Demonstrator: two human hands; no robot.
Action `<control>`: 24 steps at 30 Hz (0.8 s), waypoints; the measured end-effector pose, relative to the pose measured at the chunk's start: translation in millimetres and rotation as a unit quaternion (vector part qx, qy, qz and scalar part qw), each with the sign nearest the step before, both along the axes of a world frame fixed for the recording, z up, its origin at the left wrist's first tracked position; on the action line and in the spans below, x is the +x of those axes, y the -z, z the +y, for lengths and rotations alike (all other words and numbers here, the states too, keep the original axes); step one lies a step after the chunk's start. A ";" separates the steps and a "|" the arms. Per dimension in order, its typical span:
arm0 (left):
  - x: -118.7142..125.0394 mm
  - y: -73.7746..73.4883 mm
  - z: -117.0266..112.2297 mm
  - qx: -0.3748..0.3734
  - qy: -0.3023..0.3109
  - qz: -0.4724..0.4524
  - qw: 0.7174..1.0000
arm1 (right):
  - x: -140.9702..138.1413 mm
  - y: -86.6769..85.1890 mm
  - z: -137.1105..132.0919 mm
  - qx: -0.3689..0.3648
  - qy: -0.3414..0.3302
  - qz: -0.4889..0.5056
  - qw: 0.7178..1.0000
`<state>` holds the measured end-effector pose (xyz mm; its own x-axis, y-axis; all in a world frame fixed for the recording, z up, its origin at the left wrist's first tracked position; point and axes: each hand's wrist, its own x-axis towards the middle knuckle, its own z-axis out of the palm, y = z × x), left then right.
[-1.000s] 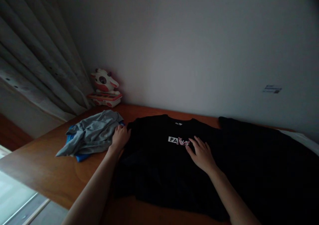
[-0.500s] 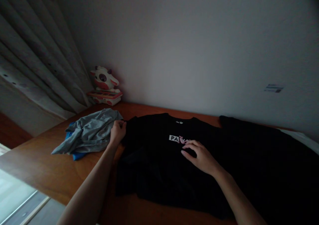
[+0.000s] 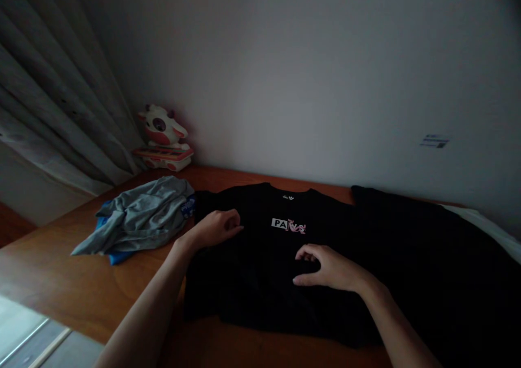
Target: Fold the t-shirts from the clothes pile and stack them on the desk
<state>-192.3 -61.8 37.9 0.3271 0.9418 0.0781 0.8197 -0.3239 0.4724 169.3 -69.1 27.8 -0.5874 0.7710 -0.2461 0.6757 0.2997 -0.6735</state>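
Left hand [image 3: 217, 228] curls loosely; right hand [image 3: 331, 267] gapes; both over black T-shirt [image 3: 260, 265].

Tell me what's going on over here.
A person's left hand and right hand are at a black T-shirt spread out on a wooden table. The left is near one shoulder, its grip unclear; the right, thumb and fingers apart, is below the chest print. A crumpled grey garment lies to the left, and a cow toy stands behind it.
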 end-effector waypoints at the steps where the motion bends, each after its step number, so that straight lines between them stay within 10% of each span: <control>1: 5.5 -2.9 -4.1 -0.045 0.026 0.002 0.999 | 2.5 -1.3 0.3 -0.012 0.008 -0.002 1.000; 8: 9.1 -16.4 -16.2 -0.300 0.050 -0.028 0.952 | 15.3 -19.8 -0.9 -0.136 -0.062 0.041 0.988; 12: -5.6 -8.9 -5.6 -0.090 -0.167 0.036 0.981 | 19.3 -18.3 1.1 -0.171 -0.082 -0.031 0.981; 15: -23.4 -0.3 0.4 0.083 -0.355 0.143 0.920 | 18.1 -8.9 4.0 -0.162 -0.036 -0.057 0.985; 19: -40.2 5.5 -1.3 -0.018 -0.451 0.204 0.869 | 6.9 0.2 3.4 -0.138 -0.028 0.025 0.990; 24: -45.3 12.3 0.4 -0.075 -0.442 0.188 0.874 | -20.2 0.9 -6.0 -0.096 -0.008 0.147 0.984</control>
<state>-237.7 -61.4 25.7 -0.5582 0.8293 -0.0242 0.8242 0.5577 0.0982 149.1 -75.1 26.9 -0.6663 0.7169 -0.2050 0.4398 0.1559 -0.8845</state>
